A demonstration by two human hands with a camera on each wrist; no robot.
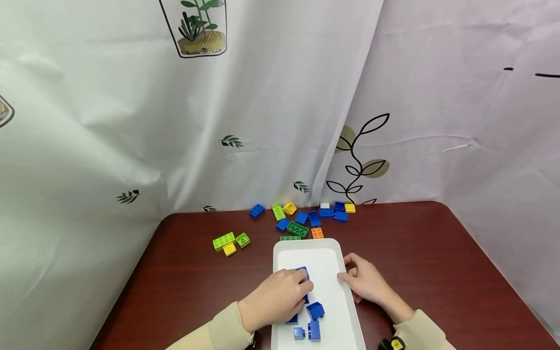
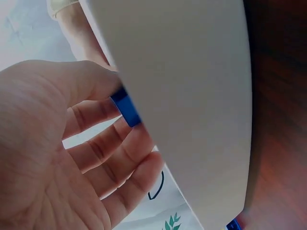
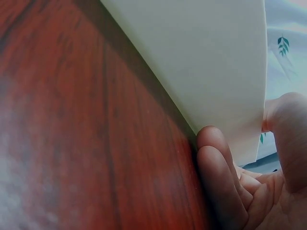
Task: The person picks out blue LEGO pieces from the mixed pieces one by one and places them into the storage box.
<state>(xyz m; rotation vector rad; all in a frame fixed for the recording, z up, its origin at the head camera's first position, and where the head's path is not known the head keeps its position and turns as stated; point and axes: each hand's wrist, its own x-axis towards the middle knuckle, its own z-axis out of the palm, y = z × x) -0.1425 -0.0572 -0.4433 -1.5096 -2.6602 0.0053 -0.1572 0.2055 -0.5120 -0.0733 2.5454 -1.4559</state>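
Note:
A white tray [image 1: 325, 260] lies on the table with several blue toy building bricks in it. My left hand [image 1: 280, 297] reaches over the tray's left rim. Its thumb and fingers pinch a blue brick [image 2: 125, 108], which the tray wall partly hides in the left wrist view. Near that hand in the tray are a tilted blue brick [image 1: 315, 310], an upright-looking blue brick [image 1: 314, 331] and a small blue brick [image 1: 299, 333]. My right hand [image 1: 366, 280] grips the tray's right edge, thumb on the rim and fingertips [image 3: 211, 139] against the outer wall.
Beyond the tray several loose bricks lie near the table's back edge, among them a dark green brick [image 1: 298, 230], an orange brick [image 1: 317, 233] and a blue brick [image 1: 256, 211]. A lime brick [image 1: 224, 241] and a yellow brick [image 1: 229, 249] sit at left. A curtain [image 1: 271, 121] hangs behind.

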